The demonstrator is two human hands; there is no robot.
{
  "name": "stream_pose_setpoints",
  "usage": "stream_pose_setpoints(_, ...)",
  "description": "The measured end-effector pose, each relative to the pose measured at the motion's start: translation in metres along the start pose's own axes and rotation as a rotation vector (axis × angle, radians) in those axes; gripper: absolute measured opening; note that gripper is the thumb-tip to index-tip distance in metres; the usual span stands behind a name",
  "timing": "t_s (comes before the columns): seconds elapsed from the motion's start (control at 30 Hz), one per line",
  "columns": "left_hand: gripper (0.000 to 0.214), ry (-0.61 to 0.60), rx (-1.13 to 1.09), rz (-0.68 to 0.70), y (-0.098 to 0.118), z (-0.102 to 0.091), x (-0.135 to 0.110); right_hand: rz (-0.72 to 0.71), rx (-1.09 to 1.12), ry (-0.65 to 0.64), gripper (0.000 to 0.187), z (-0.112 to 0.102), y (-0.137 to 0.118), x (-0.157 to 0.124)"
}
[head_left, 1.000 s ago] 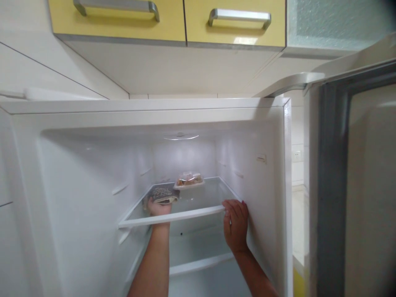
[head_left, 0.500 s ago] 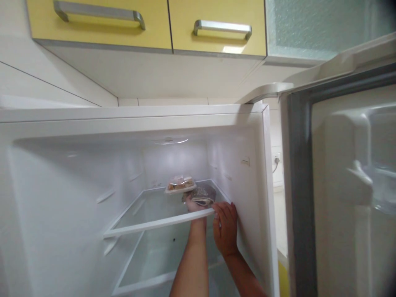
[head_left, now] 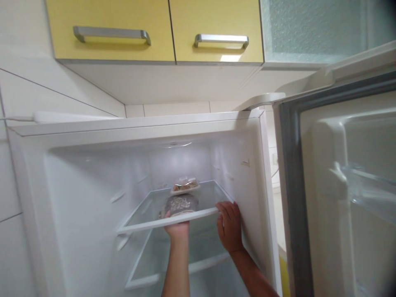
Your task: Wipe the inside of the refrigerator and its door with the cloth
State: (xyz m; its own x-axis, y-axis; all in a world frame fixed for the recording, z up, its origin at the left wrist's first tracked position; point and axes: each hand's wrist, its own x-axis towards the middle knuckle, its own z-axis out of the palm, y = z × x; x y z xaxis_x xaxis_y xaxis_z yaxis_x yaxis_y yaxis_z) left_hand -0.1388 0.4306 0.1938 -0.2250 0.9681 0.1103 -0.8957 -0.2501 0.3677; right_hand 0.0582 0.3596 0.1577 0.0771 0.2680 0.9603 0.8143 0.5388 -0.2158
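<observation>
My left hand (head_left: 176, 227) is closed around a folded grey-brown cloth (head_left: 180, 203) with a whitish pattern. The white front edge of the upper glass shelf (head_left: 148, 225) crosses in front of this hand, and the cloth appears to be against the underside of the glass. My thumb shows at the cloth's left side; the other fingers are mostly hidden. At the shelf's front right corner, my right hand (head_left: 230, 225) grips the edge with bent fingers. A film-wrapped food tray (head_left: 185, 187) sits farther back on that shelf.
Around my arms is an open refrigerator, with a lower glass shelf (head_left: 145, 281) and white side walls. Its door (head_left: 287, 185) stands swung out to the right, with clear door bins (head_left: 368, 185). Yellow cabinets (head_left: 111, 16) with metal handles hang above.
My left hand has drawn the cloth leftward and toward the shelf's front edge. The right hand keeps its hold on the corner. The view has shifted slightly.
</observation>
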Motion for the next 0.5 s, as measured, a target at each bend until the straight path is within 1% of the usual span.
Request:
stream_pose_setpoints(0.07, 0.042, 0.085, -0.016, 0.123, 0.042, -0.013, -0.006, 0.006, -0.011, 0.010, 0.034, 0.001, 0.000, -0.002)
stream_pose_setpoints(0.13, 0.043, 0.115, -0.027, 0.242, 0.076, -0.022, -0.012, -0.001, -0.016, 0.002, 0.036, 0.002, 0.000, -0.002)
stream_pose_setpoints(0.2, 0.045, 0.087, -0.035, 0.281, 0.098, -0.026, -0.017, -0.013, -0.016, -0.018, 0.039, 0.002, 0.000, -0.003)
stream_pose_setpoints(0.27, 0.046, 0.018, -0.051, 0.228, 0.108, -0.027, -0.020, -0.009, -0.019, -0.026, 0.041, 0.000, -0.001, -0.002)
stream_pose_setpoints(0.3, 0.046, -0.022, -0.064, 0.188, 0.107, -0.026, -0.022, -0.003, -0.023, -0.026, 0.041, -0.001, -0.001, -0.001)
stream_pose_setpoints(0.37, 0.044, -0.074, -0.090, 0.105, 0.098, -0.022, -0.025, 0.003, -0.037, -0.027, 0.042, -0.003, -0.002, -0.001)
stream_pose_setpoints(0.43, 0.042, -0.091, -0.103, 0.051, 0.077, -0.013, -0.031, -0.011, -0.051, -0.043, 0.043, -0.005, -0.003, 0.000)
stream_pose_setpoints(0.5, 0.042, -0.081, -0.097, 0.014, 0.046, 0.000, -0.040, -0.027, -0.058, -0.066, 0.045, -0.007, -0.003, 0.001)
